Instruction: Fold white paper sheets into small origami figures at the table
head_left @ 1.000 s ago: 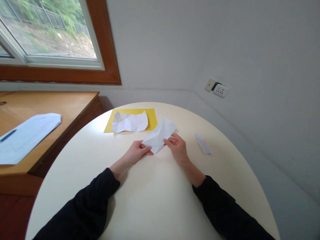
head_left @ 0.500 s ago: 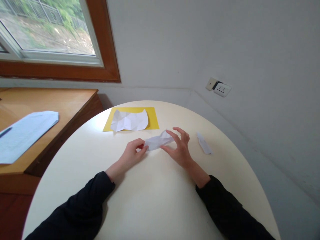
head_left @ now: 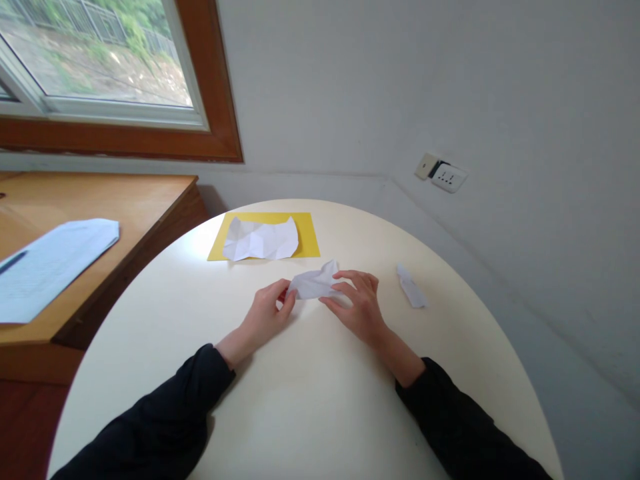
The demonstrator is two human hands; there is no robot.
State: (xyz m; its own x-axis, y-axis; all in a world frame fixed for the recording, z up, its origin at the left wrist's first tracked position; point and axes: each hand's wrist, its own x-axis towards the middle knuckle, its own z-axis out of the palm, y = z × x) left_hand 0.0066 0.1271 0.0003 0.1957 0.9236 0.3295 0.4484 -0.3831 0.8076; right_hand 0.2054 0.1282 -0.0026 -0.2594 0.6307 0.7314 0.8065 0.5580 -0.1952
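Note:
A small creased piece of white paper [head_left: 314,283] is held just above the round table between my two hands. My left hand [head_left: 267,309] pinches its left end between thumb and fingers. At the right end, my right hand [head_left: 361,303] has curved fingers along the paper and the thumb by its near edge; the exact contact is partly hidden. To the right lies a narrow folded strip of white paper [head_left: 412,287], apart from both hands. Farther back, a larger creased white sheet [head_left: 261,240] rests on a yellow sheet [head_left: 309,237].
The round white table [head_left: 305,400] stands against the wall. On the left, a wooden desk [head_left: 150,197] bears a stack of papers [head_left: 60,267] and a pen [head_left: 13,261]. A wall socket [head_left: 449,178] is at the right, a window [head_left: 115,60] at upper left.
My right hand's fingers have come down and closed in on the right end of the paper. My left hand keeps its pinch. The view has shifted slightly.

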